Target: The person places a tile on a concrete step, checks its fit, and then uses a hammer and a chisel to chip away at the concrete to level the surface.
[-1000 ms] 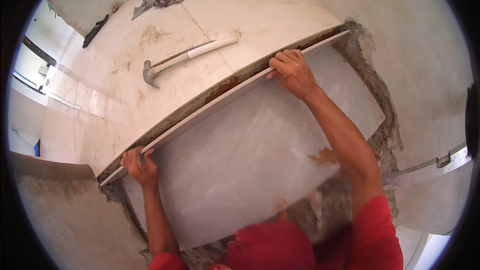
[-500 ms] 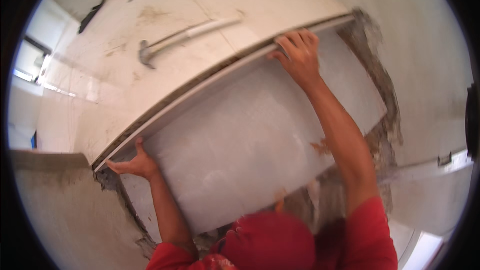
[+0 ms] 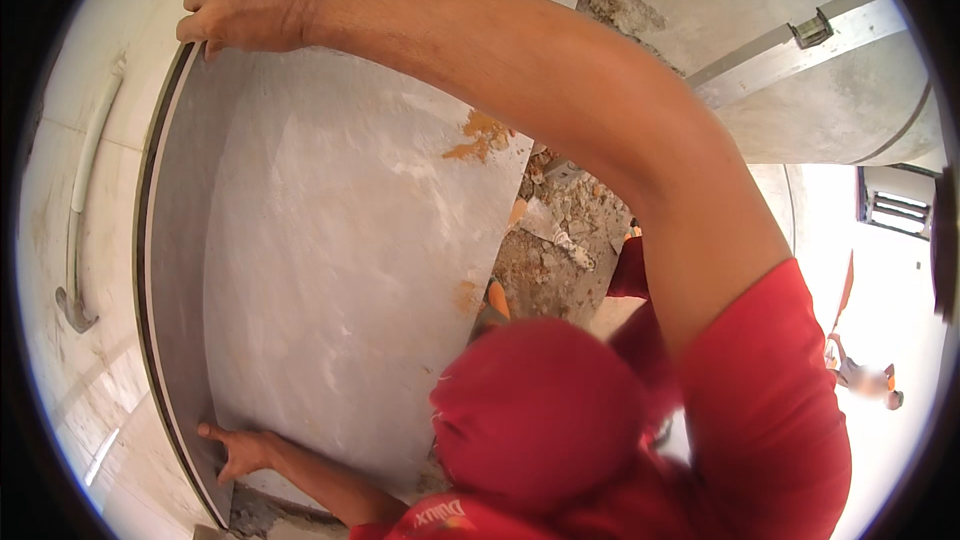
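The narrow grey riser slab stands on its long edge off toward 9 o'clock, and its long axis, bowed by the lens, runs from 11 o'clock down to between 7 and 8. The two hands are far apart, one near each end. The right hand lies between 10 and 11 o'clock, its arm reaching across the upper part of the view; its fingers are curled over the slab's top edge and appear to grip it. From there the slab stretches away toward 6 to 7 o'clock. The left hand, between 7 and 8 o'clock, is spread, thumb and finger parted, against or just beside the inner face close to the lower end; whether its fingertips press there I cannot tell. From it the slab runs up toward 11 to 12 o'clock. Each hand is thus nearest its own end, leaving the middle of the span untouched. A thin dark gap parts the pale upper edge from the tiled floor on the 9 o'clock side, while a broad grey slab lies on the 3 o'clock side.
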